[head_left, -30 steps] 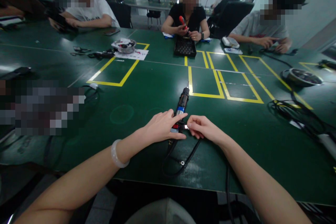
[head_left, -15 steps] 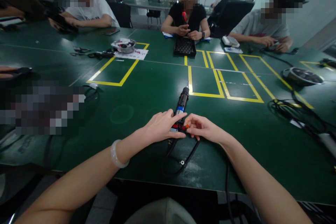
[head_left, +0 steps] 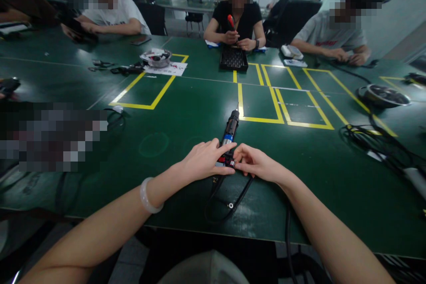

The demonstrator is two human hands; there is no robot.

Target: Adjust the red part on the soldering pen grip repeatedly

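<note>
Two hands meet over the tool's back end

Head view, and the action is low in the middle. The left hand [head_left: 204,159] lies palm-down over the rear of a slim black pen-shaped power tool with a blue band [head_left: 229,129]; thumb and forefinger spread around its red section, though whether the hidden fingers clasp it I can't tell. Facing it, the right hand [head_left: 254,162] has its fingertips closed on a tiny red-and-silver piece [head_left: 232,163], right against the tool's flank; its exact shape is too small to read.

Ahead of the grip, the tool's thin metal tip points away toward a yellow tape rectangle [head_left: 261,120]. Below the grip, a thin black cable [head_left: 244,191] loops on the glossy green tabletop [head_left: 179,120].

The advice from here: keep the left palm's weight down so the body can't roll, work the piece with fingertips only, square to the tool, and leave that cable loop slack, because a tug could twist everything sideways.
</note>
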